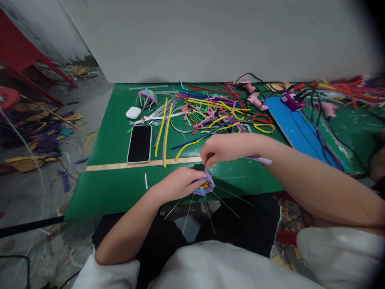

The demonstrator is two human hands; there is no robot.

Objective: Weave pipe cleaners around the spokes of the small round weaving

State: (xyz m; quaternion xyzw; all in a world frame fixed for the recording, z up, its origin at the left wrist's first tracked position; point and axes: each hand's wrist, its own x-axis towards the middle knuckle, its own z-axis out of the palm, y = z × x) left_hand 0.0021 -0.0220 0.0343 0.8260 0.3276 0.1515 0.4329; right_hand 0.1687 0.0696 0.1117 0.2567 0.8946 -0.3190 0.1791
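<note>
Room: grey floor (pixel 96 102) with scattered scraps, red chair (pixel 27 56) at far left, pale panel (pixel 210 40) behind the far edge of a green surface (pixel 102 188).

Item, woven disc (pixel 204 186): rings of purple, blue, red and yellow, thin pale spokes fanning outward; located at the middle of the near edge, several spokes reaching past it over dark trousers.

Item, left hand (pixel 184 181): fingers closed on the disc's left side.

Item, right hand (pixel 215 150): thumb and fingertips together, pinching a lilac strip (pixel 207 173) that rises from the disc (a lilac end also shows by the right forearm; whether it is the same strip cannot be told).

Item, phone (pixel 140 143): dark screen up, toward the left edge. Just beyond it, a white case (pixel 133 112); nearer the far left corner, a small woven piece (pixel 148 95).

Item, yellow strips (pixel 161 126): two, lying right of the phone, with lilac ones beside them.

Item, heap of coloured strips (pixel 210 106): along the middle of the far edge, scissors (pixel 264 128) with red and yellow handles at its right side.

Item, blue board (pixel 296 130): toward the right end, purple box (pixel 292 102) upon it, pink glue gun (pixel 257 101) near its far left corner.
</note>
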